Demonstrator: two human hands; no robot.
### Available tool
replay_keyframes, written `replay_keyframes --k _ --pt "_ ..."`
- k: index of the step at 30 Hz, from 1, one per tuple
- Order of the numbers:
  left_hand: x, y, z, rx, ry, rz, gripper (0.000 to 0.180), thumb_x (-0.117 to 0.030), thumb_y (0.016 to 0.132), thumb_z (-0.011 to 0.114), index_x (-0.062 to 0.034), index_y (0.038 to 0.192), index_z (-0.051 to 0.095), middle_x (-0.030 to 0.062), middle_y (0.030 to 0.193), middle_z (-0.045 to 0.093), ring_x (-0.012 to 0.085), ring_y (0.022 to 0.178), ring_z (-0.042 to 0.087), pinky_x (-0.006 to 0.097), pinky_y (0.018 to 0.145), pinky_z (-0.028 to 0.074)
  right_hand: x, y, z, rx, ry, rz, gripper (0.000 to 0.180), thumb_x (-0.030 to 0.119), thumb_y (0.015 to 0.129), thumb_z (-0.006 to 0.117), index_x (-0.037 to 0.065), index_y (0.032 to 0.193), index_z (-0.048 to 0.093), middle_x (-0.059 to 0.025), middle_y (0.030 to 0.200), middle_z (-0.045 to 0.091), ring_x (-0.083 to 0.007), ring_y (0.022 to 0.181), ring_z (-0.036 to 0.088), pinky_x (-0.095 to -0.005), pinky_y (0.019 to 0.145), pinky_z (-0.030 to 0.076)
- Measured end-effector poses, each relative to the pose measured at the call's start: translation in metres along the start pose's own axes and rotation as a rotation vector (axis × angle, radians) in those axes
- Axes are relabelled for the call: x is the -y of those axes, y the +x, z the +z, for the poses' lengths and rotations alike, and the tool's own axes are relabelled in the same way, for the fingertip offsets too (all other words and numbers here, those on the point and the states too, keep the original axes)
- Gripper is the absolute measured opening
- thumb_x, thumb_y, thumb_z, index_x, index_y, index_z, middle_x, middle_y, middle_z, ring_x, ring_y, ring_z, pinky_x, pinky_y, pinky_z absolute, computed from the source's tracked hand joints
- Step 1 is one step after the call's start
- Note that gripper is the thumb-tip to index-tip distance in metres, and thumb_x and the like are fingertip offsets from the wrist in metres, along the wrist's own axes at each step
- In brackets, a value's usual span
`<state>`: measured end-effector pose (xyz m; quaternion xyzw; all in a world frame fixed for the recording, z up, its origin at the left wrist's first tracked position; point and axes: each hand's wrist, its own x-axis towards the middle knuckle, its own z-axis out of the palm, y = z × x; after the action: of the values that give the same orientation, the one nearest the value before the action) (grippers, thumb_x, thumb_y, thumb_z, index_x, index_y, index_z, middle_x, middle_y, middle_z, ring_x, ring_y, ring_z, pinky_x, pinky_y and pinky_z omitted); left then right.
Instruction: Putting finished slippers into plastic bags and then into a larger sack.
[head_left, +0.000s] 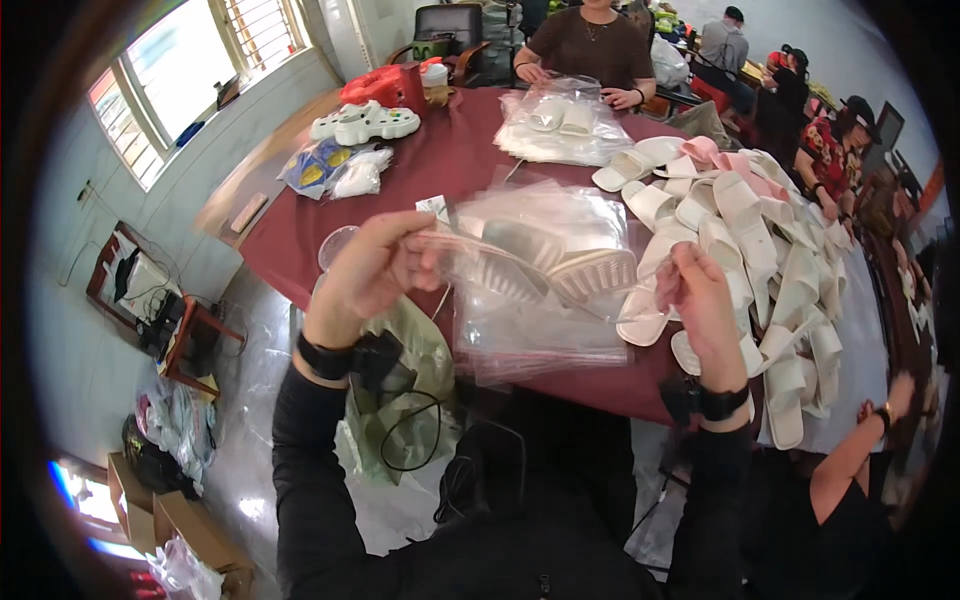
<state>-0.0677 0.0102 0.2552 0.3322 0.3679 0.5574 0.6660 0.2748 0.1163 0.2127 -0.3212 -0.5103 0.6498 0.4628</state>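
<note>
A pair of white slippers (597,277) lies with ribbed soles showing, in what looks like a clear plastic bag (640,290) between my hands. My left hand (380,262) has its fingers closed at the left end of this bag, by the slipper tips. On the other side, my right hand (703,300) pinches the thin film at the bag's right edge. Beneath them a stack of flat clear bags (540,350) rests on the dark red tablecloth (440,150). Glare on the film hides exactly how far the slippers sit inside.
A large heap of white slippers (745,240), some pink, spreads to the right. Across the table a person (590,45) handles another bagged pair (565,118). White clogs (365,125) and small packets (325,168) lie at the far left. Another person's arm (860,440) reaches in from the right.
</note>
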Motion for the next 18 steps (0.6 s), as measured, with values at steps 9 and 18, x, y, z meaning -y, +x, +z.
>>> replay_keyframes --k 9,18 --pt "-0.061 -0.077 0.021 -0.228 0.150 0.329 0.016 -0.014 0.093 0.050 -0.0016 0.090 0.058 0.0059 0.076 0.061 0.0166 0.062 0.058 0.034 0.068 0.052 0.014 -0.019 0.045 0.247 0.214 -0.010 0.020 0.022 0.096 0.049 0.003 0.094 0.054 -0.0036 0.070 0.051 -0.0142 0.062 0.049 -0.0258 0.058 0.040" --pt "-0.061 -0.140 0.011 -0.297 0.567 0.505 0.023 -0.014 0.094 0.045 0.0011 0.084 0.060 0.0101 0.085 0.065 0.0175 0.077 0.060 0.029 0.073 0.046 -0.089 -0.033 0.086 0.542 -0.208 0.051 0.026 0.017 0.094 0.051 0.005 0.116 0.045 -0.0063 0.100 0.052 -0.0124 0.086 0.055 -0.0273 0.077 0.044"
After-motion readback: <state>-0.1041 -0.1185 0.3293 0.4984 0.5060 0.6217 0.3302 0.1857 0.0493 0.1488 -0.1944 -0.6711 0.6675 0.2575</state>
